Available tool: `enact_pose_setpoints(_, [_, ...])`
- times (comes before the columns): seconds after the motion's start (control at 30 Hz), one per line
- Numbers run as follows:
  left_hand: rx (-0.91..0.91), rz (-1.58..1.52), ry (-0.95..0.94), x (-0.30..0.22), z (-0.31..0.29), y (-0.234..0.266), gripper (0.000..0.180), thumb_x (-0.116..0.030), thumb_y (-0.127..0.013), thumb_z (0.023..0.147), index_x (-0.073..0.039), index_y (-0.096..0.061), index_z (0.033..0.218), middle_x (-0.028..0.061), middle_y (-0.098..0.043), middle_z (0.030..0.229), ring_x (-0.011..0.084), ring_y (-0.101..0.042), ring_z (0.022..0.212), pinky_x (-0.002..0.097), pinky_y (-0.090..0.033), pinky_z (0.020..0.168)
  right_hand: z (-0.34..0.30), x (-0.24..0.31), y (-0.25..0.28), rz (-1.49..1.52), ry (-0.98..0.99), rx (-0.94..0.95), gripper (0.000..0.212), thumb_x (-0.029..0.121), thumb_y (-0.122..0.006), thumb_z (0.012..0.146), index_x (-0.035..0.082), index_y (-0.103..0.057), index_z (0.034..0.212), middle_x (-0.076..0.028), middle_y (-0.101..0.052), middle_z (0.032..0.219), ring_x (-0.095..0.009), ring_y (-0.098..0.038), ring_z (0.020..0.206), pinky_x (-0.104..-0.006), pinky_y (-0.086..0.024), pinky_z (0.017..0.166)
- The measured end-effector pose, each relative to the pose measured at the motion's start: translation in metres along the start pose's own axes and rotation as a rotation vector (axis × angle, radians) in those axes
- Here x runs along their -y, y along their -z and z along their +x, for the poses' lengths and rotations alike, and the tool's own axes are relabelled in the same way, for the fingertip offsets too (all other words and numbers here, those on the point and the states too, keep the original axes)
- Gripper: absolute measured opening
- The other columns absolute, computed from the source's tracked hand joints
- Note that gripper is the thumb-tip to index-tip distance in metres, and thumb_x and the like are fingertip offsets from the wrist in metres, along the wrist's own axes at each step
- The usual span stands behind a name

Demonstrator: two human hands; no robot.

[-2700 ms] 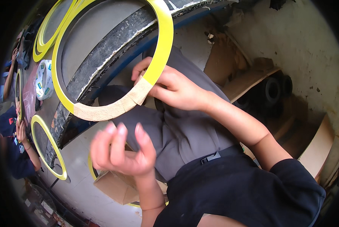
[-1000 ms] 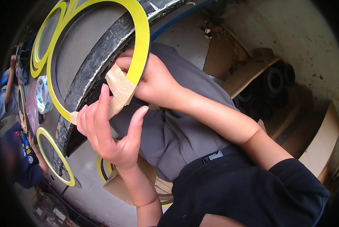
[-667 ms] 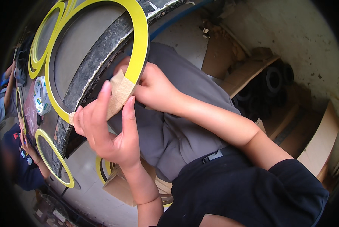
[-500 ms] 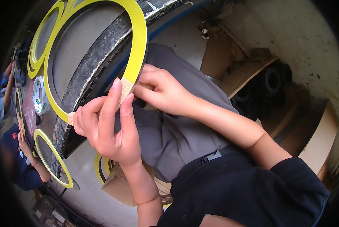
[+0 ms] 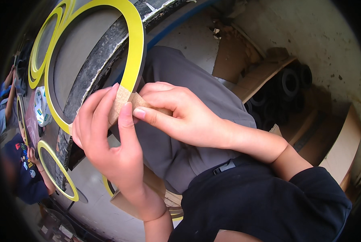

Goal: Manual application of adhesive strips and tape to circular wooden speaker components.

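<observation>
A large flat yellow ring (image 5: 136, 44) is held near its lower edge, where a tan paper-like strip (image 5: 122, 97) covers part of the band. My left hand (image 5: 110, 135) grips this covered part, thumb on the near side and fingers along the ring. At the strip's right end, my right hand (image 5: 182, 113) pinches a loose tan piece between thumb and forefinger, close to the left thumb. The ring's lowest stretch is partly hidden behind my left hand.
A black worn table edge (image 5: 93, 72) runs behind the ring. More yellow rings (image 5: 35, 66) lie at the far left, beside a white roll (image 5: 41, 105). Another person (image 5: 27, 173) sits at left holding rings. Black rolls (image 5: 289, 82) and cardboard (image 5: 341, 145) stand right.
My right hand has come from behind the ring to its front and now pinches the tan strip's end. The ring and left hand have shifted slightly left.
</observation>
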State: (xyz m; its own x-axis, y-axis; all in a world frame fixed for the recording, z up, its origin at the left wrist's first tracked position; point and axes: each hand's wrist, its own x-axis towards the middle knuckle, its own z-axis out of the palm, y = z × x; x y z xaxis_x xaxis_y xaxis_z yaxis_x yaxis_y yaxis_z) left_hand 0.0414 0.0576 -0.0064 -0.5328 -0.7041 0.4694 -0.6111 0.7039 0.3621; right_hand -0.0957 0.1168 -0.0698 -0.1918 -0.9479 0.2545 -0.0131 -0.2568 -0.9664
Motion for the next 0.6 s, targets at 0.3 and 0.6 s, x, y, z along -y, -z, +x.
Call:
enact_pose_setpoints(0.3, [0.477, -0.441, 0.362, -0.001, 0.038, 0.031, 0.022, -0.007, -0.069, 0.093, 0.006, -0.068, 0.109, 0.0082, -0.065, 0.093, 0.0160, -0.064, 0.087, 0.0259, -0.047, 0.081, 0.009, 0.024, 0.010, 0.154, -0.350, 0.066, 0.024, 0.019, -0.061, 0.097, -0.005, -0.063, 0.091, -0.018, -0.065, 0.080, -0.031, -0.063, 0.072, -0.0402, -0.050, 0.068])
enact_pose_setpoints(0.6, [0.677, -0.612, 0.437, 0.014, 0.058, 0.036, 0.022, -0.011, -0.067, 0.097, 0.008, -0.067, 0.108, 0.0050, -0.061, 0.095, 0.0098, -0.059, 0.086, 0.0226, -0.045, 0.078, 0.004, 0.018, -0.003, 0.322, -0.367, -0.045, 0.027, 0.021, -0.062, 0.104, -0.004, -0.069, 0.100, -0.002, -0.065, 0.083, -0.007, -0.059, 0.080, -0.0259, -0.050, 0.072])
